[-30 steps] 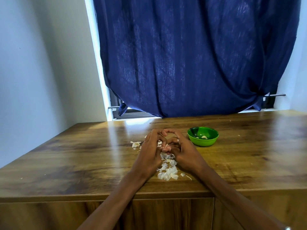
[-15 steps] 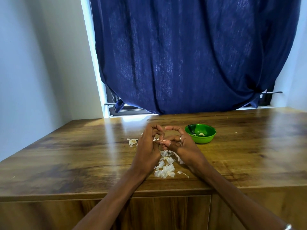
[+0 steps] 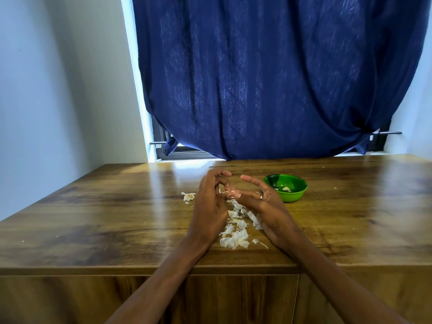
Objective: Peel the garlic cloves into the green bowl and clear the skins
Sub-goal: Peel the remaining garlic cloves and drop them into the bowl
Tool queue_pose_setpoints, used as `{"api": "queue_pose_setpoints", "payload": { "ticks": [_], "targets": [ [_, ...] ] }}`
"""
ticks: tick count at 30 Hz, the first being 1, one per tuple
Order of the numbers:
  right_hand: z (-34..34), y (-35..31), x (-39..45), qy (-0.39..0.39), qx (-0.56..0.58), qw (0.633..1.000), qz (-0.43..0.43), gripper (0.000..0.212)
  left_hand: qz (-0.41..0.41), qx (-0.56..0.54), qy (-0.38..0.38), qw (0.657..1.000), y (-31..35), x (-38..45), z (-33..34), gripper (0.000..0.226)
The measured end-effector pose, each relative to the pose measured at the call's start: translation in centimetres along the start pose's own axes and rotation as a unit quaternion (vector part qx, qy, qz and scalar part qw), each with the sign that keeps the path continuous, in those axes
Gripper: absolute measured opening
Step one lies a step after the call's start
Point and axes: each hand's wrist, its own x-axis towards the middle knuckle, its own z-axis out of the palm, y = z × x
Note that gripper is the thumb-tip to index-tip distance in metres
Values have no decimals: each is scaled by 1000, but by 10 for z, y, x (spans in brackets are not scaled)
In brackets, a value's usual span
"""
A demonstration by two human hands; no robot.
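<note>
Picking at a clove [image 3: 230, 194] mid-frame: left hand [image 3: 210, 204] curled, pinching it; right hand [image 3: 261, 202] fingers loosely spread, steadying. Small, slick, papery skin; best nipped at the tip. Bowl [image 3: 297, 196] right of centre; skins [image 3: 236, 230] below.

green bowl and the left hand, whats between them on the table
Head view: the right hand sits between the green bowl and left hand, garlic skins beneath.
</note>
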Motion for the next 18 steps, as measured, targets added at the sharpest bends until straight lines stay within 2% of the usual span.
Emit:
{"api": "queue_pose_setpoints", "payload": {
  "ticks": [5,9,11,18],
  "targets": [
    [0,0,0,-8,53,998,29,54,6,11,7,1000,-2,0,0,58],
    [1,-1,-1,-25,91,994,51,60,18,21,7,1000,-1,-1,0,57],
    [1,-1,-2,-36,104,992,59,56,20,23,0,1000,-1,-2,-1,56],
    [1,-3,-3,-36,61,996,47,60,32,54,1,998,0,-1,0,57]
  ]
}}
